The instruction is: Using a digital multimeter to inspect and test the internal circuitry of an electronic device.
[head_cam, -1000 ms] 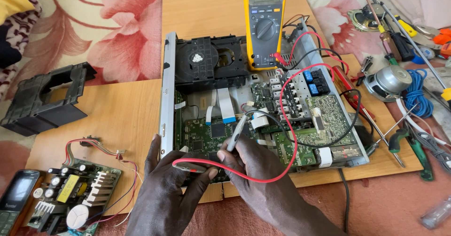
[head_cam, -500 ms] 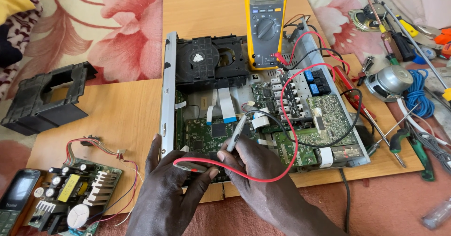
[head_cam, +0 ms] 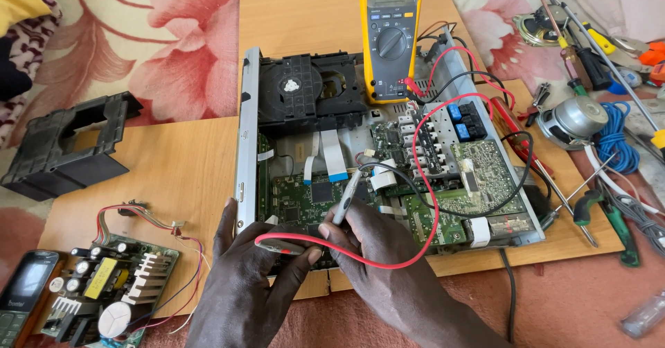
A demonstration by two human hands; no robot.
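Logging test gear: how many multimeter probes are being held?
2: the red probe in the left hand, the grey probe in the right hand, over the green board.

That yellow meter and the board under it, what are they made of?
The yellow meter looks like matte plastic or rubber, with a grey face and a glossy screen. The board looks like light wood or laminate, with a smooth top and faint grain.

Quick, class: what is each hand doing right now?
Left hand: closed, holding the red probe.
Right hand: closed, holding the grey probe.
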